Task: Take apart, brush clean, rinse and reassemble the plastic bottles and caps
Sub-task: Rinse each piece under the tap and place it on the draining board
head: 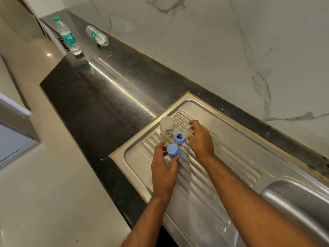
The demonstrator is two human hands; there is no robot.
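A small white plastic bottle (166, 127) with a blue and orange label stands upside down on the ribbed steel drainboard (231, 143). My left hand (164, 168) grips a blue cap (173, 153) between thumb and fingers just above the drainboard. A blue ring collar (179, 138) sits beside the bottle, and my right hand (200, 139) pinches a small clear piece (189, 133) right next to that collar. Two clear water bottles are far back on the counter: one upright with a green cap (67, 35), one lying on its side (97, 35).
The black stone counter (92, 107) runs left of the drainboard, wet near the lying bottle. The sink basin (299, 198) opens at the lower right. A marble wall (213, 41) backs the counter. The beige floor lies to the left.
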